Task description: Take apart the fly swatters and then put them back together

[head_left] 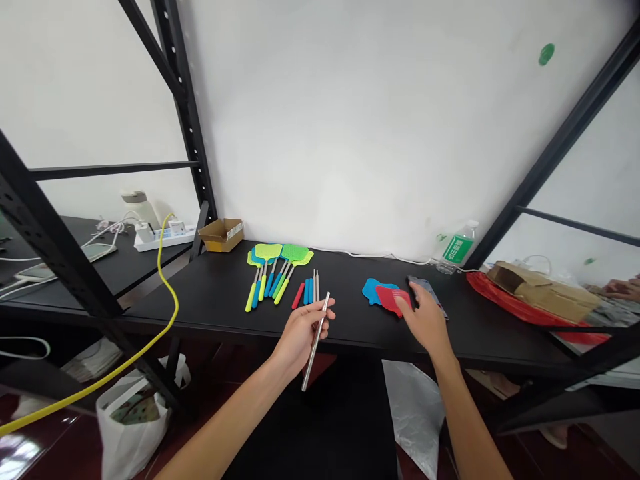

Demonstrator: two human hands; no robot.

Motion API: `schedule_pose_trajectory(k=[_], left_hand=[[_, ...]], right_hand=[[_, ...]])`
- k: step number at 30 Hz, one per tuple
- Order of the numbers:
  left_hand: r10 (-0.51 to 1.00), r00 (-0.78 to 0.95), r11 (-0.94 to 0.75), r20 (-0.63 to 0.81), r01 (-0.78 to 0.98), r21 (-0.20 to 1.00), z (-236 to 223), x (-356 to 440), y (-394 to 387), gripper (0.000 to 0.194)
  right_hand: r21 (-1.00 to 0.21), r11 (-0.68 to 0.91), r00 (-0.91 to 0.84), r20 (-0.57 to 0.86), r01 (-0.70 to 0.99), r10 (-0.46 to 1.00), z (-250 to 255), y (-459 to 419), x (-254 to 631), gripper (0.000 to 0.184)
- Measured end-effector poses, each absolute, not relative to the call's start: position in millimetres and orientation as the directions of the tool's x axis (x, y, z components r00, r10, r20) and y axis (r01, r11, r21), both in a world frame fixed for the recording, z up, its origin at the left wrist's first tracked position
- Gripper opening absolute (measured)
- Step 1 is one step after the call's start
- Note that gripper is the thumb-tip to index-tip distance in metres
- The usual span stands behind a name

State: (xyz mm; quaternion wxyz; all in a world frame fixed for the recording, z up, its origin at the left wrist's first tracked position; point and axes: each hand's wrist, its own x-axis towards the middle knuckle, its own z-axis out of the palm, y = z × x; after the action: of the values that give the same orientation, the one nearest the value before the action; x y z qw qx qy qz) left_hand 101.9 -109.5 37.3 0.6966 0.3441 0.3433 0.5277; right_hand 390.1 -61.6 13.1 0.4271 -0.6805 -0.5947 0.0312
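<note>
My left hand [306, 328] is closed around a thin silver metal tube [316, 343], held slanting in front of the table edge. My right hand [425, 317] reaches over the table with thumb and fingers apart. Its thumb touches a red fly swatter head [391, 298], which overlaps blue swatter heads [371, 291]. Beneath its fingers lies a dark flat phone-like object [434, 295], partly covered. Near my left hand are a red handle [298, 296], blue handles [309, 291] and more metal tubes [315, 283]. Several assembled fly swatters [277, 270] lie fanned out to the left.
A small cardboard box [223, 235] and a green-labelled bottle [457, 248] stand at the back of the black table [345, 327]. On the right are brown cardboard [545, 290] and red plastic [493, 300]. A yellow cable [167, 293] hangs at left beside the black rack post [55, 240].
</note>
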Motion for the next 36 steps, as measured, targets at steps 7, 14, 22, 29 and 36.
schedule_pose_trajectory(k=[7,14,22,29,36], left_hand=[[0.999,0.005,0.036,-0.042,-0.614,0.789,30.7,98.6,-100.0,0.029],[0.997,-0.041,0.035,-0.065,-0.515,0.856,11.6,105.1,-95.7,0.035],[0.980,0.036,-0.197,0.194,0.120,0.973,7.6,82.7,-80.1,0.061],[0.925,0.054,-0.199,0.375,0.911,0.360,-3.4,49.7,-61.1,0.052],[0.929,0.068,-0.139,0.363,0.975,0.174,-6.6,49.3,-61.9,0.044]], right_hand=[[-0.911,0.133,-0.548,-0.114,0.390,0.829,20.0,-103.2,288.7,0.041],[-0.977,0.021,-0.605,-0.115,0.213,0.788,-1.2,-108.9,252.2,0.035],[-0.793,0.210,-0.196,0.117,0.571,0.974,5.2,-87.9,292.9,0.038],[-0.567,0.134,-0.024,0.197,0.813,0.980,-3.7,-82.2,287.7,0.042],[-0.531,0.147,-0.003,0.263,0.835,0.965,-10.5,-86.9,279.9,0.031]])
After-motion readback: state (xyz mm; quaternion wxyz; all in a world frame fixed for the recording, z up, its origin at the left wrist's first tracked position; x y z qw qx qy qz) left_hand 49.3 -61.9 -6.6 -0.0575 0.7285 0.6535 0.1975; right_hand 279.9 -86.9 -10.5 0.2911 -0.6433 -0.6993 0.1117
